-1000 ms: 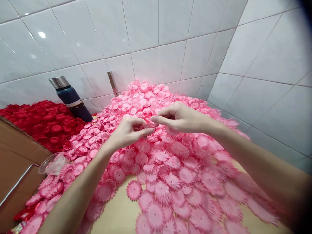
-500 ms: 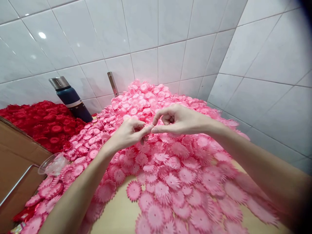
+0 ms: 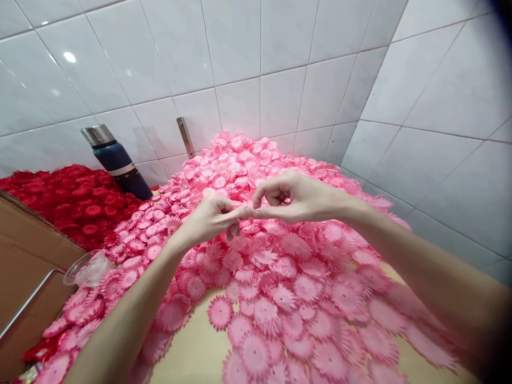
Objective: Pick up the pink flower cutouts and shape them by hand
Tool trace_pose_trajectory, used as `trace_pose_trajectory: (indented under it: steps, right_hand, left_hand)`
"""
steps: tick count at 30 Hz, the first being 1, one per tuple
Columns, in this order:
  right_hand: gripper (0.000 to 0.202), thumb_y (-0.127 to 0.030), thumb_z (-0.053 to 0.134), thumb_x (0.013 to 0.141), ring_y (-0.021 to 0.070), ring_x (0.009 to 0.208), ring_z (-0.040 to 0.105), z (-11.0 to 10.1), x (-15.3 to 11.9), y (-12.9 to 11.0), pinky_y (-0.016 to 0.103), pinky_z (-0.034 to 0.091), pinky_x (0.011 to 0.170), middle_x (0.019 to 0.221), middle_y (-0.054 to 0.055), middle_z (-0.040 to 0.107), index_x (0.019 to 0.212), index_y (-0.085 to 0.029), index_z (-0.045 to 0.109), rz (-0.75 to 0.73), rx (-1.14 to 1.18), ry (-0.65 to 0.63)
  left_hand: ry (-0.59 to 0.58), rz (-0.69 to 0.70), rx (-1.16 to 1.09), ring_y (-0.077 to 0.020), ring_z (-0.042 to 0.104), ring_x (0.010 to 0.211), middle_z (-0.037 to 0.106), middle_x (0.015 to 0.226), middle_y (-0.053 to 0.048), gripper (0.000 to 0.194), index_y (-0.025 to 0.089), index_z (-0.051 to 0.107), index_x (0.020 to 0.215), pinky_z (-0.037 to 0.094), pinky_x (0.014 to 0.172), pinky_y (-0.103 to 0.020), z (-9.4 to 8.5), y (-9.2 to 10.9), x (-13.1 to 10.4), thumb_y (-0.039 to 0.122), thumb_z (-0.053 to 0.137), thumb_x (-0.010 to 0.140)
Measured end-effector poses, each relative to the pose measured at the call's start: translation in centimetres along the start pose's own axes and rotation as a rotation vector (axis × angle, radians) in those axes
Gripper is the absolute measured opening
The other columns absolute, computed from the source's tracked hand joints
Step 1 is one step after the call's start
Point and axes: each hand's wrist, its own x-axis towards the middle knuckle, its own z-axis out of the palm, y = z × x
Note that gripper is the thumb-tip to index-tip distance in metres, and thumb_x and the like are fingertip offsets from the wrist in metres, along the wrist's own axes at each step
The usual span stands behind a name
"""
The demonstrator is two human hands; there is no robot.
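Pink serrated discs lie heaped beneath and around the left hand and right hand, which meet tip to tip, fingers narrowed on what, if anything, I cannot tell, with a leaning blue bottle and red heap left of both, the desk below.

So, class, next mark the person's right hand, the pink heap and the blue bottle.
Right hand [image 3: 301,199]: head view, on its thumb side.
Pink heap [image 3: 266,257]: head view, around its middle.
Blue bottle [image 3: 112,158]: head view, on the upper part of its body.
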Motion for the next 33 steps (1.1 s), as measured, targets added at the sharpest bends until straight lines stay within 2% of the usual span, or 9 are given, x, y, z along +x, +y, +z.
trace_pose_trajectory:
  steps: [6, 11, 14, 18, 23, 26, 29, 31, 33]
  right_hand:
    - [0.026, -0.040, 0.068, 0.082, 0.0056, 0.044, 0.032, 0.3, 0.0, 0.0, 0.022, 0.026, 0.043, 0.050, -0.009, 0.036, 0.096, -0.017, 0.068, -0.026, 0.069, -0.010]
    - [0.019, -0.033, 0.063, 0.086, 0.0065, 0.049, 0.036, 0.4, 0.1, 0.2, 0.022, 0.028, 0.045, 0.055, -0.005, 0.044, 0.088, -0.017, 0.071, -0.020, 0.002, -0.025]
    - [0.019, -0.034, 0.064, 0.085, 0.0066, 0.047, 0.034, 0.3, 0.0, 0.3, 0.022, 0.027, 0.045, 0.052, -0.006, 0.038, 0.085, -0.016, 0.070, 0.005, 0.034, -0.023]
    - [0.023, -0.036, 0.070, 0.079, 0.0063, 0.047, 0.031, 0.7, 0.2, 0.2, 0.022, 0.025, 0.044, 0.053, -0.008, 0.034, 0.087, -0.015, 0.070, -0.028, 0.063, -0.024]
    - [0.016, -0.027, 0.060, 0.086, 0.0068, 0.047, 0.035, 1.3, 0.4, 0.0, 0.023, 0.028, 0.045, 0.052, -0.006, 0.040, 0.083, -0.015, 0.069, -0.064, 0.043, -0.035]
    - [0.014, -0.023, 0.058, 0.085, 0.0063, 0.043, 0.033, 0.8, 0.3, 0.4, 0.023, 0.026, 0.043, 0.048, -0.007, 0.038, 0.077, -0.016, 0.066, 0.014, -0.013, 0.095]
    - [0.017, -0.028, 0.060, 0.084, 0.0063, 0.040, 0.031, -0.3, 0.0, 0.9, 0.025, 0.026, 0.043, 0.044, -0.007, 0.035, 0.072, -0.015, 0.063, 0.158, -0.102, 0.306]
    - [0.022, -0.036, 0.064, 0.082, 0.0069, 0.040, 0.034, -0.9, -0.3, 1.1, 0.025, 0.027, 0.042, 0.044, -0.007, 0.038, 0.081, -0.015, 0.065, 0.253, -0.108, 0.343]
    - [0.033, -0.045, 0.068, 0.079, 0.0073, 0.039, 0.034, -1.2, -0.4, 1.2, 0.025, 0.025, 0.042, 0.044, -0.008, 0.040, 0.095, -0.015, 0.065, 0.303, -0.106, 0.318]
  left_hand:
    - [0.004, -0.005, -0.003, -0.0056, 0.052, 0.040, 0.061, 0.046, -0.001, 0.045, 0.011, 0.066, 0.055, 0.038, 0.044, -0.015, 0.2, -0.1, 0.0, 0.039, 0.058, 0.089]
    - [-0.046, 0.009, -0.069, -0.0070, 0.054, 0.043, 0.063, 0.050, -0.001, 0.038, 0.012, 0.066, 0.056, 0.039, 0.044, -0.016, 0.1, -0.3, 0.1, 0.038, 0.064, 0.084]
    - [-0.064, -0.011, -0.068, -0.0071, 0.055, 0.045, 0.063, 0.051, 0.000, 0.033, 0.012, 0.066, 0.058, 0.040, 0.044, -0.016, 0.1, -0.2, 0.1, 0.036, 0.069, 0.081]
    - [-0.044, 0.005, -0.027, -0.0064, 0.053, 0.043, 0.062, 0.050, 0.000, 0.037, 0.013, 0.068, 0.061, 0.036, 0.042, -0.016, 0.3, -0.2, 0.2, 0.039, 0.062, 0.086]
    - [-0.047, 0.026, -0.020, -0.0061, 0.050, 0.041, 0.062, 0.049, 0.000, 0.041, 0.013, 0.064, 0.056, 0.035, 0.041, -0.017, 0.3, -0.6, 0.2, 0.042, 0.062, 0.085]
    - [-0.043, 0.016, -0.019, -0.0073, 0.052, 0.044, 0.060, 0.050, 0.000, 0.038, 0.013, 0.063, 0.056, 0.037, 0.043, -0.018, 0.2, -0.4, 0.1, 0.041, 0.066, 0.082]
    - [-0.001, 0.040, 0.055, -0.0052, 0.042, 0.040, 0.048, 0.044, 0.003, 0.047, 0.014, 0.052, 0.047, 0.028, 0.041, -0.019, 0.1, -0.1, 0.0, 0.042, 0.066, 0.082]
    - [0.037, 0.067, 0.106, -0.0047, 0.036, 0.041, 0.042, 0.044, 0.005, 0.048, 0.014, 0.049, 0.048, 0.026, 0.042, -0.020, 0.1, -0.1, 0.1, 0.042, 0.063, 0.084]
    - [0.053, 0.089, 0.133, -0.0063, 0.042, 0.047, 0.050, 0.052, 0.003, 0.039, 0.014, 0.058, 0.057, 0.032, 0.046, -0.021, 0.1, -0.2, 0.2, 0.042, 0.062, 0.085]
